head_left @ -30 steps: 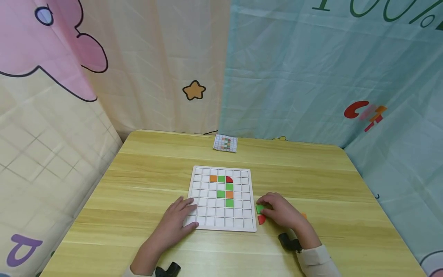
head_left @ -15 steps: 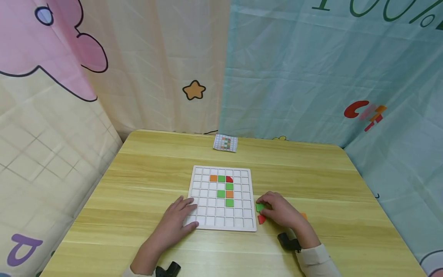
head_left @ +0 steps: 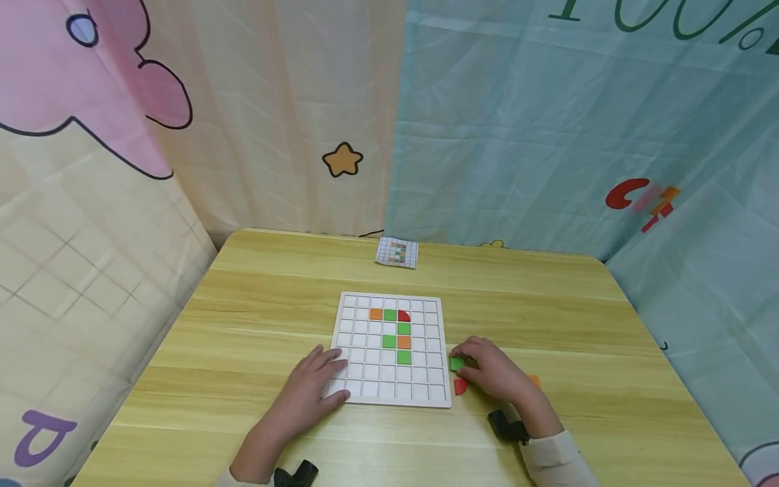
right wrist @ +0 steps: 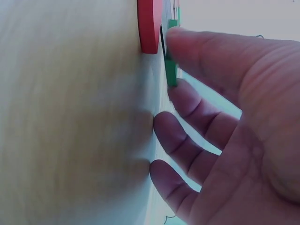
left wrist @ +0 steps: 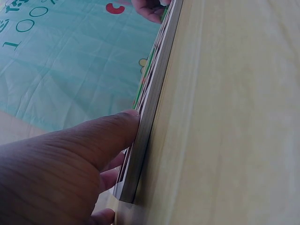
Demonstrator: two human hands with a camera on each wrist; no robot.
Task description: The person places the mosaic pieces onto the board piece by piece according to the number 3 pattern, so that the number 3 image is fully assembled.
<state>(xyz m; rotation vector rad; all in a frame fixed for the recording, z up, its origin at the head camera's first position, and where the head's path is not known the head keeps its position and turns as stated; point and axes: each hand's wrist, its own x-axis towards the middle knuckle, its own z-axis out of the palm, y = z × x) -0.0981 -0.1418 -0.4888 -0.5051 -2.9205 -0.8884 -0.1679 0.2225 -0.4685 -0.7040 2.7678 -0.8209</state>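
Observation:
A white gridded board [head_left: 365, 390] lies flat on the table, with several green and orange square tiles and a red rounded tile [head_left: 404, 316] in its cells. My left hand [head_left: 307, 392] rests on the board's near left corner, fingers spread; in the left wrist view the thumb [left wrist: 117, 129] touches the board's edge. Just off the right edge, my right hand [head_left: 494, 370] pinches a green square tile [right wrist: 172, 72] between thumb and fingertip, low over the table. Beside it on the table lies another red rounded tile [head_left: 460, 387].
An orange piece [head_left: 534, 381] shows partly behind the right wrist. A small card [head_left: 397, 252] printed with a coloured grid pattern lies at the table's far edge. Printed curtains [head_left: 517, 135] hang behind the table.
The green tile under my right fingers has shifted very slightly toward the board. My left hand and the board stay where they were.

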